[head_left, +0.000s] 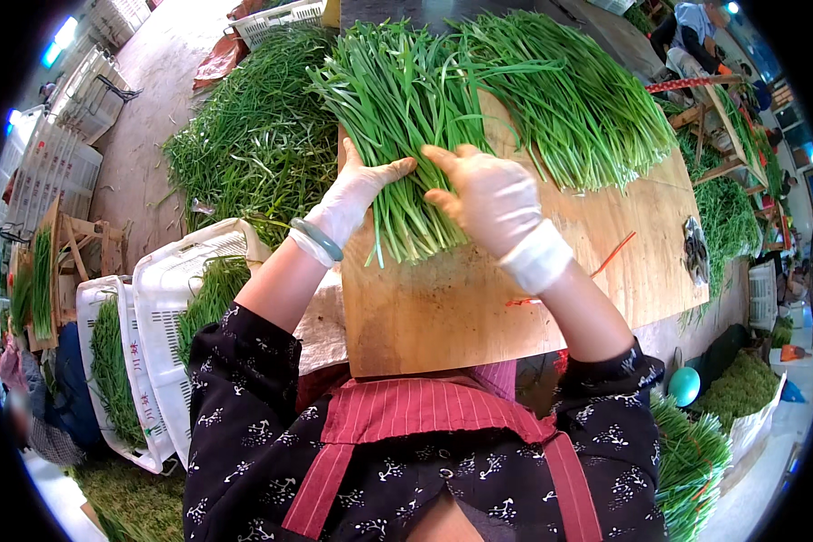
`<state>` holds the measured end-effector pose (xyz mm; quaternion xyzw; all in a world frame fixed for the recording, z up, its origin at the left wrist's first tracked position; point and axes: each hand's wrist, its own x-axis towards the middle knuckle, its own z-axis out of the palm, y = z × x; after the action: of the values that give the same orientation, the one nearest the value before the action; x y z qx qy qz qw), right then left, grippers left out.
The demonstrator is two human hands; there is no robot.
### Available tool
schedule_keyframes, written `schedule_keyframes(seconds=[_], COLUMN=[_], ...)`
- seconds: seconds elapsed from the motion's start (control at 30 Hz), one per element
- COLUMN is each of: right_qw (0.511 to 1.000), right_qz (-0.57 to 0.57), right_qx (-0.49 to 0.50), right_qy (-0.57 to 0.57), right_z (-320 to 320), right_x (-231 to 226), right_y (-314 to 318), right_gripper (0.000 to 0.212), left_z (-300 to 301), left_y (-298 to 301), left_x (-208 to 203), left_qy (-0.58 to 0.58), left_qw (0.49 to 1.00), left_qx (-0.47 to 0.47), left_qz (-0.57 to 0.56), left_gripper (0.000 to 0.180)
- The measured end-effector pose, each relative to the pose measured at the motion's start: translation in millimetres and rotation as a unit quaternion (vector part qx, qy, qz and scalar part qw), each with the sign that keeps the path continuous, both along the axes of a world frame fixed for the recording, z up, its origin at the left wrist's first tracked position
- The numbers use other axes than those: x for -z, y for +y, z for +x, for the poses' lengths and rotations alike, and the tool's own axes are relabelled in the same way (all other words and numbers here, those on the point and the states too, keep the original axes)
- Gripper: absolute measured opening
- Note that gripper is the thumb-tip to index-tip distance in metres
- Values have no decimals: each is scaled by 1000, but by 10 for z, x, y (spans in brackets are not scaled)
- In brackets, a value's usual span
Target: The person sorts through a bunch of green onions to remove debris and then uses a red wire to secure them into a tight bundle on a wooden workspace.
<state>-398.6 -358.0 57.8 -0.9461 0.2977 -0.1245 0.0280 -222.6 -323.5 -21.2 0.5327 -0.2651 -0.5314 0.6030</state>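
Observation:
A loose bunch of garlic chives (406,99) lies on the wooden board, its pale cut ends toward me. My left hand (363,185), in a thin whitish glove, grips the bunch's left edge. Its thumb crosses over the stalks and one finger points up along the side; the other fingers are hidden. My right hand (492,194), gloved too, is at the bunch's right side. Thumb and forefinger are apart, with their tips at the stalks, and the rest are partly bent. Farther right on the board spreads a larger pile of garlic chives (587,108).
The board (443,316) ends just before my apron. Red ties (614,253) lie on its right part, and a dark bundle (696,251) is at its right edge. Left are a heap of greens (253,135) and white crates (149,361). A co-worker (696,32) is at the far right.

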Motion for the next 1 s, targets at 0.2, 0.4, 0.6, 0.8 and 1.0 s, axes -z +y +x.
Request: schedule_keyframes(seconds=[0.2,0.4,0.6,0.8,1.0], right_qw=[986,971,979,976,924], right_qz=[158,141,-101,-83,315], right_qx=[61,135,97,140,213], right_qy=[10,-138,151,-147,-45], right_z=[289,273,296,-336,-595], right_x=[317,640,496,310,641], right_y=[-142,-39,321,-374,-759], right_gripper=[60,42,48,33,33], left_z=[16,162,15,107,174], left_y=[65,69,-157,-114,-154], left_x=[-50,-15,70,-17,-69], left_qy=[83,46,21,81,210], left_qw=[996,997,996,992,977], left_qx=[0,65,-32,-6,17], left_qz=[-10,-12,76,93,31], left_gripper=[67,60,64,31,32])
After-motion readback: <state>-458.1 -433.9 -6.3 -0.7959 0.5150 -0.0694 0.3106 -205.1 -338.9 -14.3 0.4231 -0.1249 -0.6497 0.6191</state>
